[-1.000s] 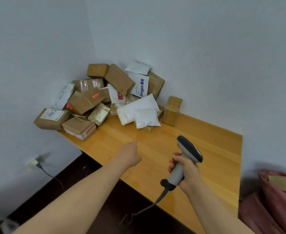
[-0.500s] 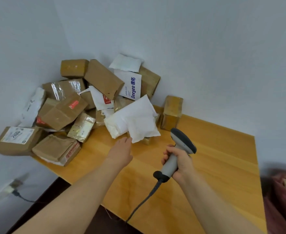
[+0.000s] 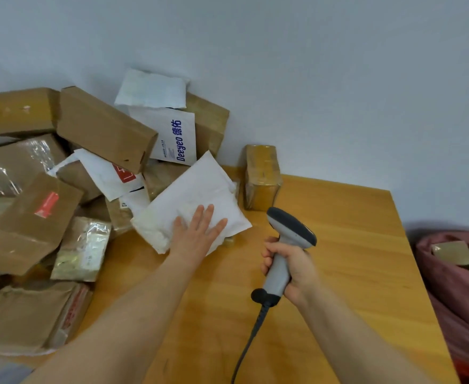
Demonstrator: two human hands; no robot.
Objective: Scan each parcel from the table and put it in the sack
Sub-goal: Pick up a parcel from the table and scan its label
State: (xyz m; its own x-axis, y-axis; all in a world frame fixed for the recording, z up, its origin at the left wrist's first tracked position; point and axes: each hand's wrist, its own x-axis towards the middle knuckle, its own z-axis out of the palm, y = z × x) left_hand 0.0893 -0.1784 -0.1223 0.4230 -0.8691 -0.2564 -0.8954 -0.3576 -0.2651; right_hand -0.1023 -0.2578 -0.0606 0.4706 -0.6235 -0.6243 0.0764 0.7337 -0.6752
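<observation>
The white bag (image 3: 200, 187) lies at the front of the heap of parcels, its lower corner on the table (image 3: 338, 259) and its upper part leaning back on the boxes behind it. It looks like a soft plastic mailer, crumpled and puffy, so it is probably light and limp, likely to sag and fold when lifted, and its smooth skin may slide under flat fingers. A good hold would be a pinch on the free lower-right corner or along the near edge, with the thumb slipped underneath; no label shows on the upper face, so it may need turning over before scanning. The left hand (image 3: 197, 231) lies palm down on the bag with its fingers straight and slightly spread, resting on it without closing round it, the forearm reaching in from the lower left. The right hand (image 3: 288, 261) curls round the handle of the scanner (image 3: 286, 239), holding it upright above the table with its head aimed toward the bag and its cable hanging down. The sack (image 3: 455, 295) sits off the table's right edge, well apart, with a brown parcel (image 3: 452, 253) in it.
</observation>
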